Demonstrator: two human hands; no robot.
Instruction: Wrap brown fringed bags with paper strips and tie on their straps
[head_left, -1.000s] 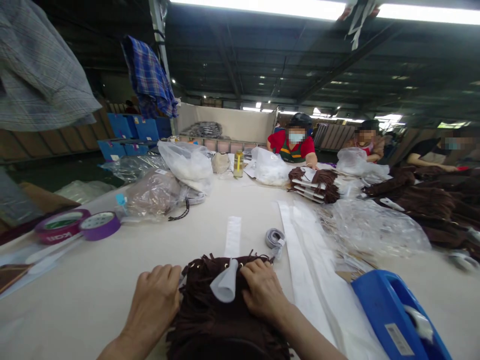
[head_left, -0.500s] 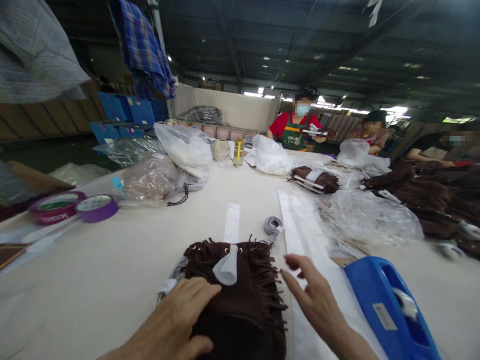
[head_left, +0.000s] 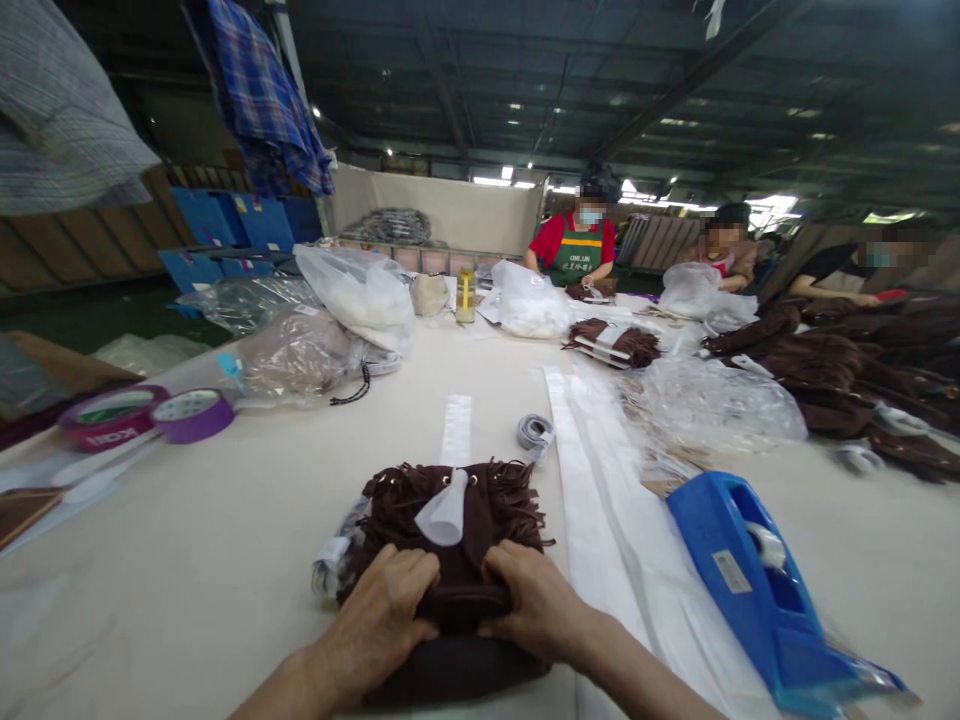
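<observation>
A dark brown fringed bag (head_left: 450,655) lies on the table in front of me, its fringes and small metal eyelets at the far end. White tissue (head_left: 445,510) is wrapped around a piece at its top. My left hand (head_left: 382,610) pinches the bag's left side, and my right hand (head_left: 532,605) pinches the right side; a fold of the brown material is raised between them. Beside the left edge sits a plastic-wrapped grey bundle (head_left: 334,560). Beyond the bag are a white paper strip (head_left: 456,430) and a rolled grey strap (head_left: 535,434).
A blue tape dispenser (head_left: 739,570) stands at right, beside long white sheets (head_left: 600,500). Purple tape rolls (head_left: 193,415) lie at left. Plastic-bagged goods (head_left: 292,350), a brown fringed bundle (head_left: 613,343) and a brown pile (head_left: 817,360) are farther back. Co-workers (head_left: 574,245) work across the table.
My right hand has come in from the right and taken hold of the bag. My left hand has closed on its side, and the bag's front part is now folded up.
</observation>
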